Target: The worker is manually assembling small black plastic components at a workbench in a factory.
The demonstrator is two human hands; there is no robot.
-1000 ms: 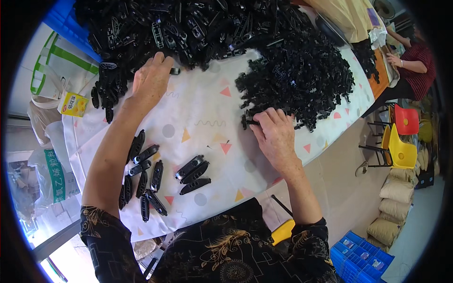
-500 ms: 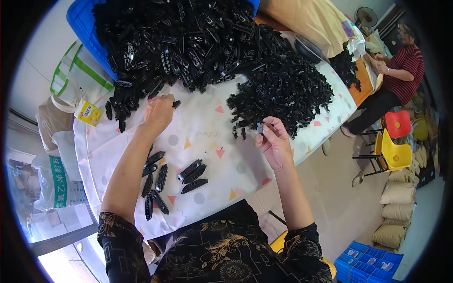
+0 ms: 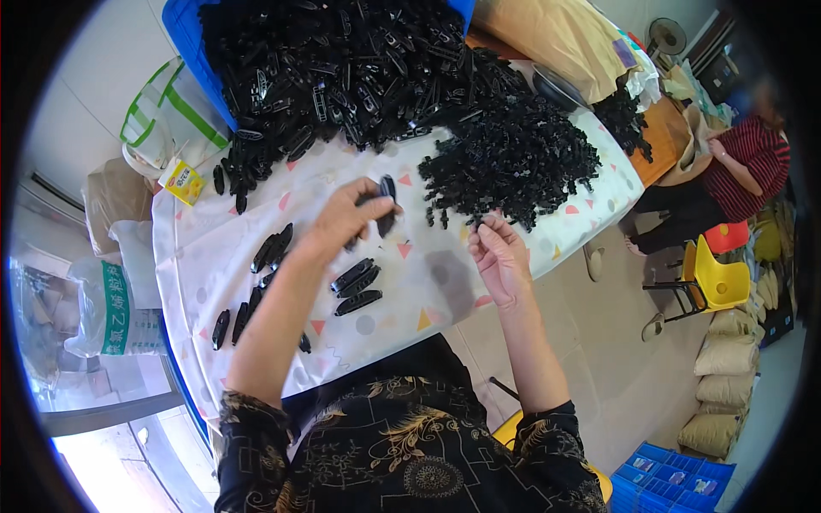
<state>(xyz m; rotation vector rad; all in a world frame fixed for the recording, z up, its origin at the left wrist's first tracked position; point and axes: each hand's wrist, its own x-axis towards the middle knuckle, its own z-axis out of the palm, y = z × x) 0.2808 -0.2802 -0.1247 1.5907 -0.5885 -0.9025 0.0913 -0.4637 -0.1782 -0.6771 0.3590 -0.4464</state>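
Note:
My left hand (image 3: 349, 215) is closed on a long black plastic part (image 3: 387, 185), held upright above the table between the big heap and my right hand. My right hand (image 3: 500, 252) pinches a small dark piece, partly hidden by the fingertips, at the front edge of a heap of small black pieces (image 3: 513, 162). Beyond my left hand spreads a large heap of long black parts (image 3: 342, 77). A few more long parts (image 3: 357, 286) lie side by side below my left hand. Several others (image 3: 272, 248) rest to the left of my forearm, which covers some of them.
The heap spills from a blue bin (image 3: 192, 51) onto a patterned white tablecloth (image 3: 402, 325). A yellow packet (image 3: 183, 182) and a green-trimmed bag (image 3: 175, 111) stand at the left. Rightward are a yellow chair (image 3: 717, 274), sacks (image 3: 723, 355), blue crates (image 3: 671, 479) and another person (image 3: 744, 162).
My left hand has left the edge of the big heap with a long part and come right, nearer my right hand. My right hand stays near the small pieces. The view has shifted slightly.

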